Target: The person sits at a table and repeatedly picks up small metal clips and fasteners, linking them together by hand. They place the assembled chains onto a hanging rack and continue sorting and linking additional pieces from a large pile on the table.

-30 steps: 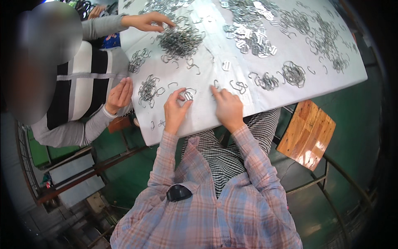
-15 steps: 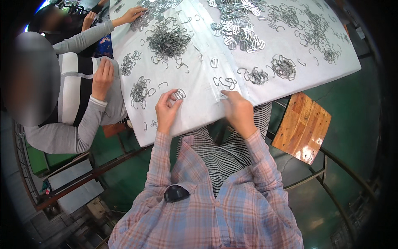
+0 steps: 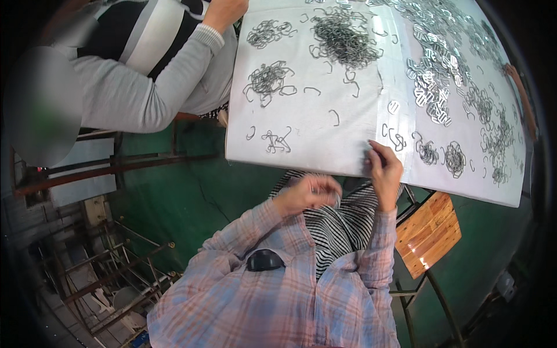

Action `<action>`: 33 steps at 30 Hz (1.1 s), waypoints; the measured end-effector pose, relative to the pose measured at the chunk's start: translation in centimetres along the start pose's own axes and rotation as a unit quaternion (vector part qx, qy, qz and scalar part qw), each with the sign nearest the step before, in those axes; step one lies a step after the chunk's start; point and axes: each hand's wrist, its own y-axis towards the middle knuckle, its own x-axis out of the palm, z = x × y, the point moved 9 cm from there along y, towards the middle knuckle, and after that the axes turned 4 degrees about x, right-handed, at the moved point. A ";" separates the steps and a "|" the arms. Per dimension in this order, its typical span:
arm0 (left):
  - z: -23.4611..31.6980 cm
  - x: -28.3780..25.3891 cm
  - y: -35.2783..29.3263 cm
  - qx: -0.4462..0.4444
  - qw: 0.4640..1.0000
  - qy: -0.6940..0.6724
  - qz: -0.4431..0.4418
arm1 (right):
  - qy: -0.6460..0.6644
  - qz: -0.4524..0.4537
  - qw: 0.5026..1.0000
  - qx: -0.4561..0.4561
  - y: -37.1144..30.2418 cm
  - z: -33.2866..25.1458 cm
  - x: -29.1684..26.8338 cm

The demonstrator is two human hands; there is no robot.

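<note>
My left hand [image 3: 308, 194] is off the table, over my lap by its front edge. It is smeared by motion, and I cannot make out what is in its fingers. At the table's near edge, my right hand [image 3: 386, 169] has its thumb and fingers pinched together. A small dark blur shows at its fingertips, too unclear to name. Just beyond that hand lie a few bent wire hooks [image 3: 397, 141]. A single slotted metal buckle [image 3: 394, 107] lies farther up the white table [image 3: 301, 142].
Wire hooks lie in a big heap [image 3: 346, 43] and smaller piles [image 3: 268, 79]. Slotted buckles [image 3: 432, 87] spread at the far right. A co-worker's grey sleeve [image 3: 185, 72] rests at the table's left. A wooden stool [image 3: 429, 235] stands right of my legs.
My left hand has drawn back off the table to above my lap; the buckle it held is no longer clearly seen. My right hand's fingers are now pinched at the edge. The view has swung left.
</note>
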 end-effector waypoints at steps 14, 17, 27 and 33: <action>-10.9 -6.0 -1.8 0.000 0.931 -0.365 -0.017 | 0.065 -0.041 0.987 0.139 1.3 1.3 4.4; -12.5 -7.3 -1.7 0.005 0.927 -0.374 0.002 | 0.048 -0.057 0.989 0.130 1.5 0.9 4.5; -10.8 -6.7 -1.4 -0.009 0.934 -0.357 0.010 | 0.060 -0.055 0.987 0.142 1.5 0.9 4.5; -11.1 -6.0 -0.3 -0.030 0.926 -0.372 -0.053 | 0.067 -0.062 0.988 0.128 1.5 1.1 4.7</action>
